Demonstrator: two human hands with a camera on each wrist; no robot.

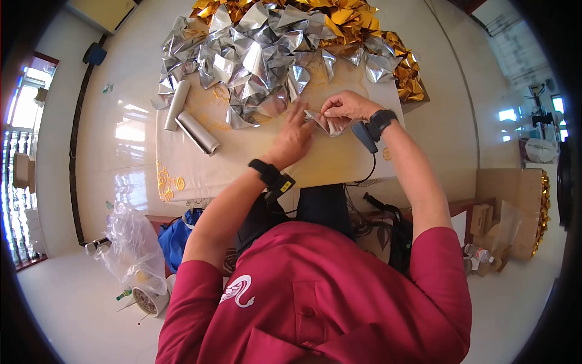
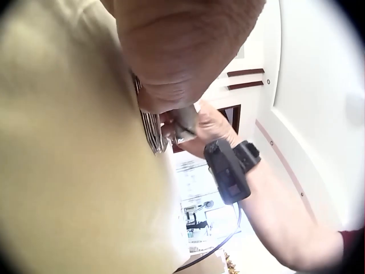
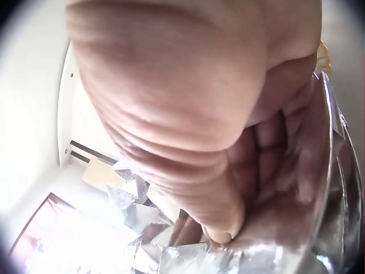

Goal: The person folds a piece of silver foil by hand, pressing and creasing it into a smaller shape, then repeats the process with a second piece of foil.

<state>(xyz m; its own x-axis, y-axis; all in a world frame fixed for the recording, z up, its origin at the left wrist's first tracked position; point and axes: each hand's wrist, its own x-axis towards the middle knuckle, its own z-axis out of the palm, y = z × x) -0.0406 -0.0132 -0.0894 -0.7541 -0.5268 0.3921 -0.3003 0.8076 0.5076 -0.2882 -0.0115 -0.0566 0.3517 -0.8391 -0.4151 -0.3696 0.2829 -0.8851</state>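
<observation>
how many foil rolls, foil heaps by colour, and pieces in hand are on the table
foil rolls: 2
silver foil heap: 1
gold foil heap: 1
silver foil piece, pressed by the left hand and pinched by the right hand: 1
total: 5

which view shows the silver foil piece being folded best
The head view: the silver foil piece lies whole between both hands on the table. Left wrist shows only an edge; right wrist shows a blurred reflective patch.
</observation>
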